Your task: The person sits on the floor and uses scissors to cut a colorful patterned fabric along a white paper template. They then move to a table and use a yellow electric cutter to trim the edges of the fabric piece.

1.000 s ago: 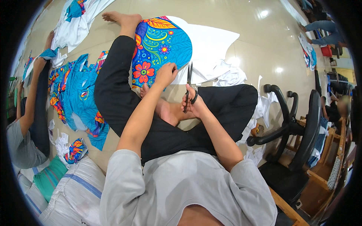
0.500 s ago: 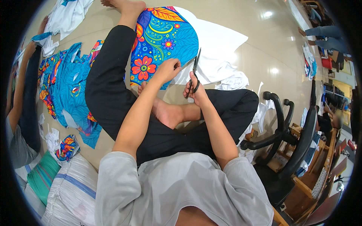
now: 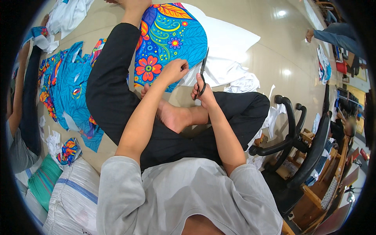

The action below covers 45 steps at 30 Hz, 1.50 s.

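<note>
My left hand lies over the lower right edge of a printed turquoise fabric piece with flowers and leaves, its fingers curled; what they hold is hidden. My right hand grips black-handled scissors, blades pointing away from me beside the print's curved edge. Beneath and to the right of the print lies white fabric. My bare foot rests below my hands; my other leg stretches along the print's left side.
Printed scraps are piled on the floor at left, near white sacks and a co-worker's arm. A black swivel chair stands close at right, with wooden furniture behind. Another person's legs appear at upper right.
The printed piece and both hands sit higher in the picture, as the view has shifted. The scissor blades, visibly parted earlier, now look closer together.
</note>
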Motion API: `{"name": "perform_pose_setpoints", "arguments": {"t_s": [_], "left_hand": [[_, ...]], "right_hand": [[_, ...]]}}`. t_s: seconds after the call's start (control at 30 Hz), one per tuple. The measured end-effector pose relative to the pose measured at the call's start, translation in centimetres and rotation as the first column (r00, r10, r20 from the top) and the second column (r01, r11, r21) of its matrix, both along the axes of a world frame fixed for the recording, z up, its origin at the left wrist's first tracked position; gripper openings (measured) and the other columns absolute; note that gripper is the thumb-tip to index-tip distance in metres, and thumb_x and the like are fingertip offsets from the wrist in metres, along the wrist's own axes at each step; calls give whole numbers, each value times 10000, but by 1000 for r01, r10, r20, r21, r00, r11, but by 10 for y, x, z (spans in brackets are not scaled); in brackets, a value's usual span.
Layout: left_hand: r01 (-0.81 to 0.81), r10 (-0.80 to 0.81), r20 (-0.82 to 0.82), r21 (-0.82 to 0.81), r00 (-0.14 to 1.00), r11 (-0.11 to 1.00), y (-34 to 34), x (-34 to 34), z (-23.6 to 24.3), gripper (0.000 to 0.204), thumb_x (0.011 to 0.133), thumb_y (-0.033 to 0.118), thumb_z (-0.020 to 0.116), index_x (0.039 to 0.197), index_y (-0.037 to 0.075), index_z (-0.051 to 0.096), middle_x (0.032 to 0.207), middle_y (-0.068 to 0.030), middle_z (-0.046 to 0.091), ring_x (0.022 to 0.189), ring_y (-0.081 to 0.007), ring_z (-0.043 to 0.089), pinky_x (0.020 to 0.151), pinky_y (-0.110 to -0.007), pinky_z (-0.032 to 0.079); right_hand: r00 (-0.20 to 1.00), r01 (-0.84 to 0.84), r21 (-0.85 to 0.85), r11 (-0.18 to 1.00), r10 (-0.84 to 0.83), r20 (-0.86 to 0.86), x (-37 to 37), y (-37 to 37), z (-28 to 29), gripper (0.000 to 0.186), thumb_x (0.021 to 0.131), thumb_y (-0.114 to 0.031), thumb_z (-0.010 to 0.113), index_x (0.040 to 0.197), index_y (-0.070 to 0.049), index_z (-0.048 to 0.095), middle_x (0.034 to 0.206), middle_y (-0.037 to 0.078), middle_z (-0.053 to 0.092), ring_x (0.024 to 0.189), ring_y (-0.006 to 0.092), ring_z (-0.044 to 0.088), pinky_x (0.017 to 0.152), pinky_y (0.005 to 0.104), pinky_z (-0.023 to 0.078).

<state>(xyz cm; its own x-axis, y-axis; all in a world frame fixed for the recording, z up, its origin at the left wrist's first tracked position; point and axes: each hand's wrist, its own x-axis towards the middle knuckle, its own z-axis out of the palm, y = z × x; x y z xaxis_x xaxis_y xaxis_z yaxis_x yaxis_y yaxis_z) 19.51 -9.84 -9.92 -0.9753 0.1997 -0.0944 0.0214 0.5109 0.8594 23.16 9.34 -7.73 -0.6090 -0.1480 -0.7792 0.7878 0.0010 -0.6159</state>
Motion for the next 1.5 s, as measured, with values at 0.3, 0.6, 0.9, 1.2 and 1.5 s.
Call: {"name": "perform_pose_setpoints", "arguments": {"t_s": [0.3,0.6,0.9,1.2,1.5], "left_hand": [[-72,61,-53,-229,997,971,10,0,11,216,836,231,696,930,48,634,1043,-150,625,1033,-356,577,824,-513,465],[38,180,250,-675,951,737,31,-49,5,1117,790,769,569,1595,159,94,1630,-250,-102,1476,-490,-156,1056,-797,-20],[234,156,461,-680,874,694,31,-59,19,1241,748,820,568,1593,189,-87,1616,-204,-234,1458,-437,-273,1083,-758,-57],[216,183,483,-657,857,722,31,-63,25,1218,740,771,633,1604,209,-16,1628,-191,-208,1461,-438,-266,1081,-757,-82],[156,178,426,-640,887,753,33,-60,9,1229,715,711,687,1606,171,35,1622,-230,-194,1466,-444,-249,1070,-766,-96]], "right_hand": [[996,-54,-35,998,51,-71,2,11,-8,595,908,-638,599,660,-121,443,555,17,439,482,166,481,484,293,398],[999,-45,-109,993,44,-4,-9,17,8,646,884,-697,584,639,-118,434,541,27,433,485,175,486,486,279,405],[997,-69,-42,997,70,24,-30,15,5,684,861,-739,570,608,-120,427,536,38,442,493,185,509,492,282,406],[996,-83,-59,995,84,10,-37,18,2,667,842,-721,614,609,-124,429,536,34,434,486,187,505,496,299,410],[981,-144,2,990,143,-129,-35,31,-22,615,872,-662,630,597,-142,451,526,18,457,474,175,497,466,327,381]]}}
